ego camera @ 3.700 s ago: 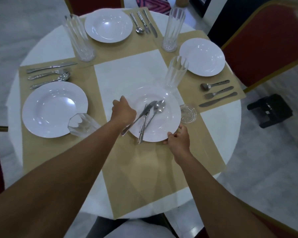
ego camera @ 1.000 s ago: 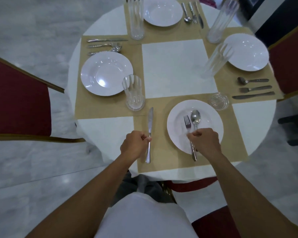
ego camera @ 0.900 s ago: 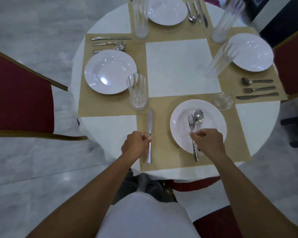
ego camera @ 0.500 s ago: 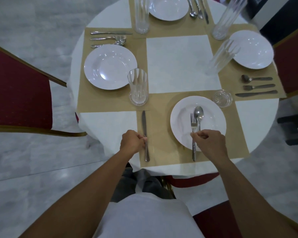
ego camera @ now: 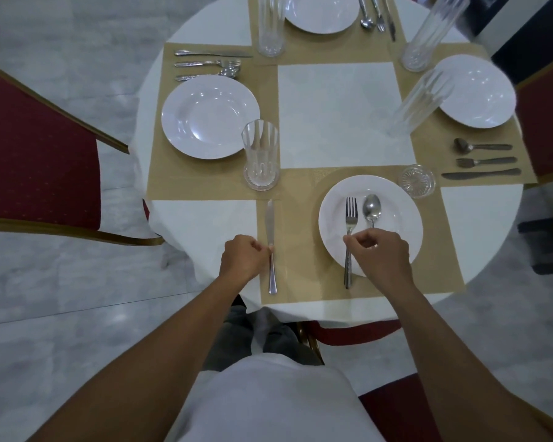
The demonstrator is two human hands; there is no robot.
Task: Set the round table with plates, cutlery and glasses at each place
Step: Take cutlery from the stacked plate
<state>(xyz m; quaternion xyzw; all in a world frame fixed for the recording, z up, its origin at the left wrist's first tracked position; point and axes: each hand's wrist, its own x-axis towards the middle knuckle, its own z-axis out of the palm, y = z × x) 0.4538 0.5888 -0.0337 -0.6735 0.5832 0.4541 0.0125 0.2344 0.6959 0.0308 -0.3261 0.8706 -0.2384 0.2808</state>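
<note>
The left hand is curling into a loose fist and pinching the handle of the knife between thumb and fingertips. The knife is lying flat along the left edge of the nearest mat, with its blade pointing away from the person.

The right hand is curling too, with thumb and forefinger pinching the handle of the fork. The fork is lying on the nearest plate, tines away, and its handle end is hanging over the near rim onto the mat. Just to its right the spoon is resting on the plate. Its handle is running under the right hand, and I cannot tell whether the hand is gripping it.

Just past the plate's far right rim, the near glass is standing on the mat's corner. The tall glass is standing beyond the knife, beside the left plate. Farther off, the other places around the round table are each showing a plate, a glass and cutlery.

Compared with a second ago, the knife is now sitting closer to the mat's left edge and lying straighter. Nearly four seconds ago, the knife, fork and spoon were lying crossed together on the plate, and both hands were at its rim.
</note>
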